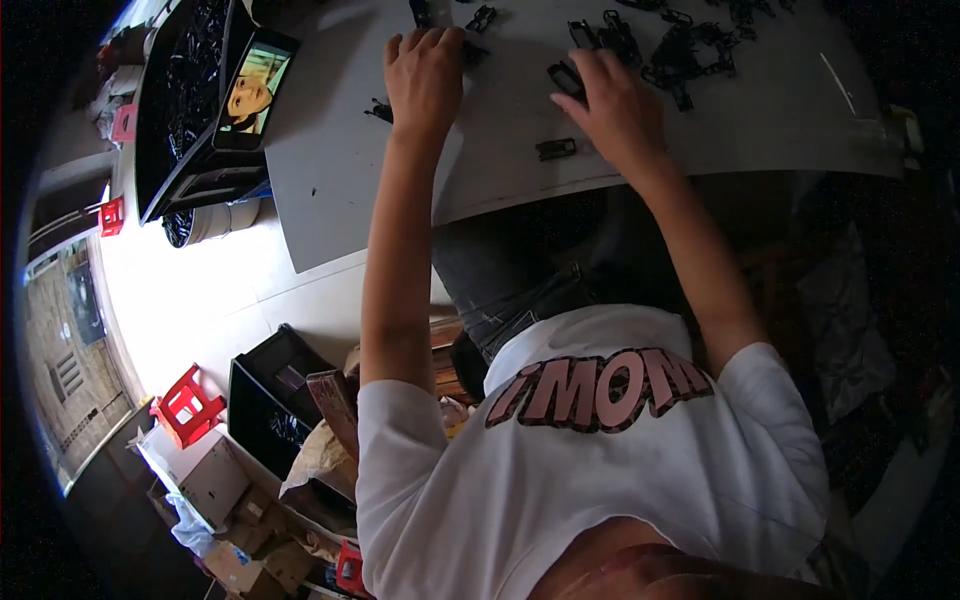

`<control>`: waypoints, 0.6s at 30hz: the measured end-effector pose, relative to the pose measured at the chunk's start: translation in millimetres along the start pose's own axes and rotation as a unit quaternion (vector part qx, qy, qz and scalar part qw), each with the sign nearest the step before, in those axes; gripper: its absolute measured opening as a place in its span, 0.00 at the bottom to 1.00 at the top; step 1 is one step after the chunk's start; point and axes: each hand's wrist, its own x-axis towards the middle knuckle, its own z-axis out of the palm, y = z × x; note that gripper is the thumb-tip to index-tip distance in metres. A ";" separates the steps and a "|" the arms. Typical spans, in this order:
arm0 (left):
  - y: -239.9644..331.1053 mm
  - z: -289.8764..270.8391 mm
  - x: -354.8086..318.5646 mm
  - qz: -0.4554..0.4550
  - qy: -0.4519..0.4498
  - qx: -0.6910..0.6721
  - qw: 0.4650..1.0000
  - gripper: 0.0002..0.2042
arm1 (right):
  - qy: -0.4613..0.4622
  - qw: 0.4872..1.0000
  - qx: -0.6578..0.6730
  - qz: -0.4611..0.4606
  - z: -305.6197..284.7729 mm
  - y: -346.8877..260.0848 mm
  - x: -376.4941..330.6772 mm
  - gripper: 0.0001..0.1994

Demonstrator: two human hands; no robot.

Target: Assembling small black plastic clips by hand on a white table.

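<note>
My left hand (425, 78) is over the grey table (340, 165), back up, with its fingers curled down and their tips hidden. Whatever it holds, if anything, is out of sight. Small black plastic pieces lie beside it, one of them a small dark piece (379, 111) left of the wrist. To the right, my right hand (618, 112) reaches in with thumb and fingers apart. A black frame-like piece (566, 78) lies next to its thumb and forefinger; whether they touch it I cannot tell. Closer to the near edge lies a separate black plastic piece (556, 149).
Beyond my right hand is a cluster of black plastic pieces (690, 55). A phone (255, 90) playing a video leans at the left against a black bin (190, 85) full of black parts. On the floor are a red stool (187, 405), another black crate (255, 390) and cardboard boxes (245, 570).
</note>
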 end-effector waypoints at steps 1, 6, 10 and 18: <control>1.9 -5.2 -0.1 -0.016 -0.045 0.025 0.999 0.09 | 0.001 1.000 -0.001 0.001 6.5 6.2 3.0 0.15; 15.3 -25.6 -16.1 -0.053 -0.002 -0.069 0.996 0.07 | -0.064 0.954 0.291 0.040 9.1 12.6 2.0 0.20; 24.2 -41.2 -41.5 -0.196 0.005 -0.377 0.905 0.08 | -0.038 0.937 0.335 0.092 0.1 26.6 -25.7 0.17; 55.3 -77.5 -97.5 -0.331 -0.018 -0.443 0.833 0.09 | -0.044 0.979 0.198 -0.027 -21.9 12.4 -44.1 0.15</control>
